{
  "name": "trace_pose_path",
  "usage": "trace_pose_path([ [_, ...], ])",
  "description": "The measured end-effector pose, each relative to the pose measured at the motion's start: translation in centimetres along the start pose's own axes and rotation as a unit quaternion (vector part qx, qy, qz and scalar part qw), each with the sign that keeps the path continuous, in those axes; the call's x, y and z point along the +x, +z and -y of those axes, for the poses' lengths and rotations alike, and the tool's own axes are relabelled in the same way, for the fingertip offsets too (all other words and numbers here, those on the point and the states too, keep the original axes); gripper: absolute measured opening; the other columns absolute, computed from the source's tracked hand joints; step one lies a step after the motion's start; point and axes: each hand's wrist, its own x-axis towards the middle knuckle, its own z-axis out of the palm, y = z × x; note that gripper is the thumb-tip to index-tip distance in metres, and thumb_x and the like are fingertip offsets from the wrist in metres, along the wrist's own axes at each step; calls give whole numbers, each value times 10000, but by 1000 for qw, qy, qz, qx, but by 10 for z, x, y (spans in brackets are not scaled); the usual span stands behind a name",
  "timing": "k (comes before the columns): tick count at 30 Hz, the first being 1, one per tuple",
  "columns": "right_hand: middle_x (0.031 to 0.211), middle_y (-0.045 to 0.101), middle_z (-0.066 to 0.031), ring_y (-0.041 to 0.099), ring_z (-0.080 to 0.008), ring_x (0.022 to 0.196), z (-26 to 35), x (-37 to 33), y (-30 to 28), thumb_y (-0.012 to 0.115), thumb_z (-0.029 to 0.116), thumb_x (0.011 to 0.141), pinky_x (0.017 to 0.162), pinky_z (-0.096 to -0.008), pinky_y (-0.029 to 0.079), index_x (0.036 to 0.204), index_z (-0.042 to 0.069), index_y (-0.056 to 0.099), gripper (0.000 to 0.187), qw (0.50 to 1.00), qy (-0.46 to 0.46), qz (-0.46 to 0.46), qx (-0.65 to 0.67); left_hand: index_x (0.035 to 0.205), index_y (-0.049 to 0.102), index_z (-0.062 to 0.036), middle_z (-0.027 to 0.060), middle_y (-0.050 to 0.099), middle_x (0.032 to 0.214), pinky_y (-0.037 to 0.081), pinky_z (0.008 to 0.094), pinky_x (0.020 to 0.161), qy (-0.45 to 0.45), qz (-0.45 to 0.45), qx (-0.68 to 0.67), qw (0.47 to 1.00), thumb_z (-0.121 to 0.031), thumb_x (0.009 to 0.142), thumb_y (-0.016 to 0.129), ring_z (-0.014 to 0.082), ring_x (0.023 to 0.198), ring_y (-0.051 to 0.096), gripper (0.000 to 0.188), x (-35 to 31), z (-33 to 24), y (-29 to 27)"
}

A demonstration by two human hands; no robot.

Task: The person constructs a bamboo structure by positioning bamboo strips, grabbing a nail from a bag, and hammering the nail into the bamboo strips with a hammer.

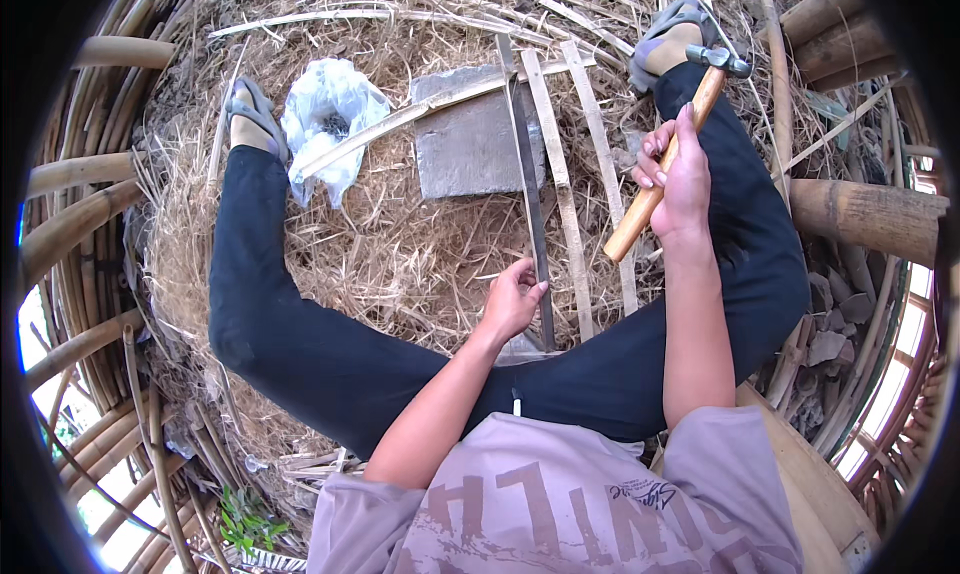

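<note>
My right hand (686, 186) is wrapped round the wooden handle of a hammer (708, 96), raised over my right thigh. Its metal head points up toward my right foot. Low in the middle, my left hand (514, 299) is closed with fingers and thumb drawn together beside a long dark strip (530, 189). A thin pale sliver shows by its fingers, but what they grip is not clear. Two pale wooden strips (557, 169) (606, 149) lie to the right of the dark one. Another pale strip (395, 124) crosses at the top, over a grey stone block (460, 159).
A clear plastic bag (308, 104) with small dark things inside sits near my left foot. Dry straw (350, 254) covers the ground between my spread legs. Thick bamboo poles (870, 219) jut in from the right, and others (85, 174) from the left. Broken stones (830, 344) lie at the right.
</note>
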Motion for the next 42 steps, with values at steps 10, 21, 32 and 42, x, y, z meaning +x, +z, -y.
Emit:
trace_pose_path([
  [10, 705, 495, -17, 356, -57, 448, -6, 2, 4, 463, 505, 1044, 455, -235, 333, 763, 124, 452, 473, 1000, 12, 4, -14, 1141, 603, -34, 52, 663, 922, 574, 289, 704, -50, 48, -108, 992, -48, 973, 634, 134, 821, 653, 171, 9, 29, 18],
  [21, 688, 497, -11, 365, -59, 436, -8, 5, -2, 469, 498, 1043, 441, -237, 330, 747, 126, 455, 476, 1000, 7, 2, -21, 1012, 562, -35, 47, 628, 904, 590, 291, 677, -147, 85, -177, 969, -35, 973, 626, 131, 813, 638, 74, -3, 7, 15],
  [32, 704, 484, -6, 340, -44, 437, -10, 4, -2, 452, 493, 1052, 428, -215, 317, 751, 124, 450, 477, 999, 3, -27, -43, 1353, 494, 59, 197, 644, 1208, 515, 394, 926, -70, -37, -103, 992, -381, 935, 690, 259, 1105, 632, 638, 36, -29, -15],
  [42, 671, 509, -18, 369, -57, 408, -32, 18, -5, 487, 506, 1034, 393, -227, 325, 729, 114, 455, 498, 991, 4, -37, -128, 1022, 645, 61, 202, 720, 896, 543, 396, 798, -105, -237, 2, 966, -370, 911, 692, 308, 837, 707, 448, 96, -56, -20],
])
